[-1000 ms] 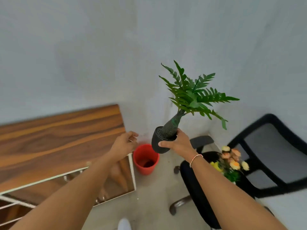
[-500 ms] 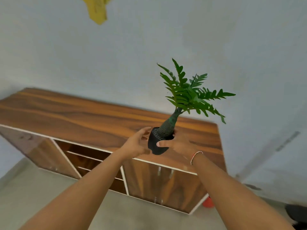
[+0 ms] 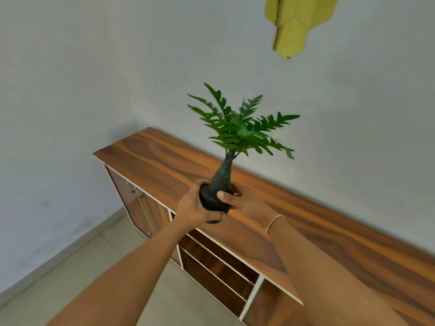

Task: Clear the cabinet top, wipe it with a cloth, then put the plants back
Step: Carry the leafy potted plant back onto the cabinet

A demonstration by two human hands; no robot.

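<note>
A green fern-like plant point(image 3: 240, 128) rises from a ribbed dark trunk set in a small black pot point(image 3: 210, 201). My left hand point(image 3: 195, 208) wraps the pot from the left and below. My right hand point(image 3: 244, 203) holds it from the right, thumb across the front. The pot is tilted slightly and held in the air above the front part of the wooden cabinet top point(image 3: 317, 231), near its left half. The cabinet top is bare wood with nothing standing on it.
The cabinet has open shelves point(image 3: 216, 264) below and a closed door point(image 3: 138, 205) at its left end. It stands against a pale wall. A yellow hexagon wall ornament point(image 3: 296, 22) hangs at the upper right. Tiled floor point(image 3: 82, 262) lies to the left.
My view has swung left from the chair and red bucket to the cabinet. My left hand, apart from the pot before, has closed on it; the plant now hangs over the cabinet top.
</note>
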